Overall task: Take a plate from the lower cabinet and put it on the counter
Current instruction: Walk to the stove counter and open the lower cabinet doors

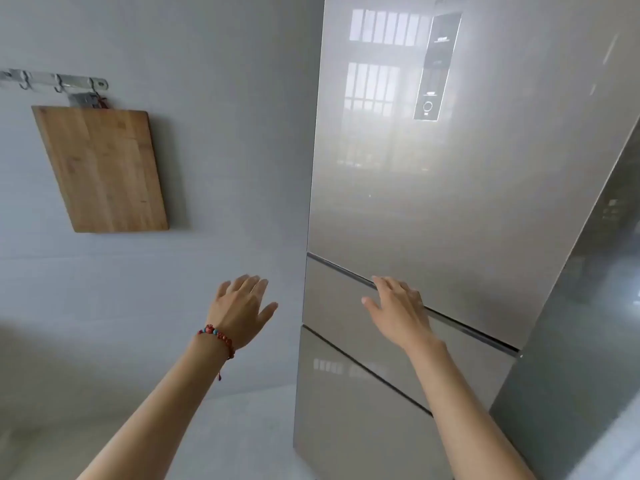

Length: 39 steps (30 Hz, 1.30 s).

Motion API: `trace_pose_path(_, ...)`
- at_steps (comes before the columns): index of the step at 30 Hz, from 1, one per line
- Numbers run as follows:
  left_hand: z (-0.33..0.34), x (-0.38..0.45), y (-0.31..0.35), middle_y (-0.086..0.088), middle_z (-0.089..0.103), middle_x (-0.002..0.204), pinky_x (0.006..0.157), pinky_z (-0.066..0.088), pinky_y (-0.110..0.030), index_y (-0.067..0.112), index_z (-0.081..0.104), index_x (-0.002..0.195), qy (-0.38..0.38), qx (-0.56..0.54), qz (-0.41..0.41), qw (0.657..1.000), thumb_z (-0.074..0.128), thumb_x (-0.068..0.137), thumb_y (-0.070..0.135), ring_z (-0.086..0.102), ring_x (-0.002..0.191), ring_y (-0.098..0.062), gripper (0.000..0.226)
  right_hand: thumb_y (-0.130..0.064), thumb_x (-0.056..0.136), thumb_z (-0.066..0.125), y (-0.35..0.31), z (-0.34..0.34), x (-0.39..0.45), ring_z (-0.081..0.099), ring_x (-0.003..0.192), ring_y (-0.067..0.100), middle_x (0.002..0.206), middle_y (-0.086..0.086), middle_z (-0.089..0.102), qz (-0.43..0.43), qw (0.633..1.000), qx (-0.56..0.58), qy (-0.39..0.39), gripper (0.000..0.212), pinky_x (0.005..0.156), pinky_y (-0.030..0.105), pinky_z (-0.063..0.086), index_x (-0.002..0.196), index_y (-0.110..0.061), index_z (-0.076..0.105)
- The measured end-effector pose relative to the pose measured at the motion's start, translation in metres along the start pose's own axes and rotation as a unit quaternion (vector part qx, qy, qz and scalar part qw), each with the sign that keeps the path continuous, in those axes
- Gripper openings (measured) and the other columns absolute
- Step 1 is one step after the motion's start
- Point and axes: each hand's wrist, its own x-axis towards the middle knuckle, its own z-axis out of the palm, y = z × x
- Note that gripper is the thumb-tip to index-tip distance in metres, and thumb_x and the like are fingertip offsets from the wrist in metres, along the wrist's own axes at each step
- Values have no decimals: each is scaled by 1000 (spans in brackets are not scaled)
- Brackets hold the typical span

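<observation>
No plate and no lower cabinet show in this view. Both my arms reach forward at about the same height. My left hand [242, 308], with a red beaded bracelet on its wrist, is open with fingers spread, in front of the pale wall. My right hand [398, 308] is open too, fingers apart, held in front of the fridge's middle drawer, close to the seam under the top door. Neither hand holds anything. A pale counter surface [242, 427] lies low in the frame, between my arms.
A tall glossy beige fridge [433, 185] fills the right half, with a control panel [438, 64] high on its door. A wooden cutting board [104, 168] hangs from a hook rail [55, 81] on the left wall.
</observation>
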Motion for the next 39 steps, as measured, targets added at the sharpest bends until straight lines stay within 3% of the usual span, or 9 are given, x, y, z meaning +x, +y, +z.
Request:
trace_pose_path(9, 58, -94, 2, -11, 46, 141, 109, 27, -45, 8, 40, 134, -46, -10, -9, 999, 46, 91, 39, 37, 132, -27, 52, -30, 92, 51, -1, 65, -81, 41, 126, 29, 136, 14, 49, -12, 999, 22, -32, 45, 103, 41, 30, 130, -7, 44)
trace_pose_path(15, 81, -160, 13, -19, 66, 115, 88, 48, -54, 0, 59, 114, -80, -40, -29, 996, 74, 74, 26, 61, 107, -36, 49, -22, 88, 59, -1, 104, -146, 51, 118, 35, 128, 20, 56, -13, 997, 39, -72, 42, 98, 47, 38, 123, -1, 50)
trace_pose_path(18, 92, -187, 14, -17, 66, 116, 89, 48, -53, 2, 59, 115, -110, -55, -44, 991, 56, 87, 36, 61, 108, -35, 45, -26, 91, 54, -1, 120, -172, 45, 124, 32, 135, 17, 49, -7, 992, 36, -121, 44, 103, 45, 33, 128, -4, 46)
trace_pose_path(20, 93, -200, 10, -16, 67, 114, 87, 49, -52, 2, 60, 113, -148, -64, -70, 984, 21, 93, 50, 62, 107, -34, 65, -28, 92, 51, -1, 126, -181, 42, 127, 29, 139, 14, 47, -2, 990, 34, -137, 45, 105, 43, 30, 131, -6, 43)
trace_pose_path(22, 93, -211, 3, -16, 67, 114, 88, 49, -51, 2, 60, 113, -165, -71, -94, 979, 2, 91, 55, 62, 107, -34, 81, -28, 92, 51, -4, 129, -186, 42, 127, 29, 139, 14, 47, -3, 989, 33, -142, 46, 106, 42, 30, 131, -6, 43)
trace_pose_path(28, 91, -248, -29, -19, 65, 116, 90, 48, -53, 0, 60, 113, -183, -73, -174, 965, 10, 90, 56, 60, 109, -36, 79, -27, 92, 51, -35, 142, -178, 41, 127, 29, 138, 15, 47, -48, 986, 53, -150, 44, 106, 41, 29, 130, -6, 44)
trace_pose_path(31, 83, -263, -43, -19, 66, 113, 87, 49, -53, 0, 61, 111, -170, -69, -226, 957, 3, 90, 56, 62, 106, -36, 84, -25, 91, 53, -58, 153, -166, 43, 126, 30, 136, 16, 49, -90, 982, 70, -152, 44, 105, 42, 30, 129, -4, 46)
trace_pose_path(39, 64, -306, -53, -20, 65, 116, 90, 47, -54, -2, 61, 112, -120, -36, -413, 902, 10, 90, 57, 60, 108, -38, 80, -16, 85, 63, -130, 187, -121, 52, 118, 35, 125, 22, 57, -266, 939, 134, -170, 41, 100, 47, 38, 120, 2, 54)
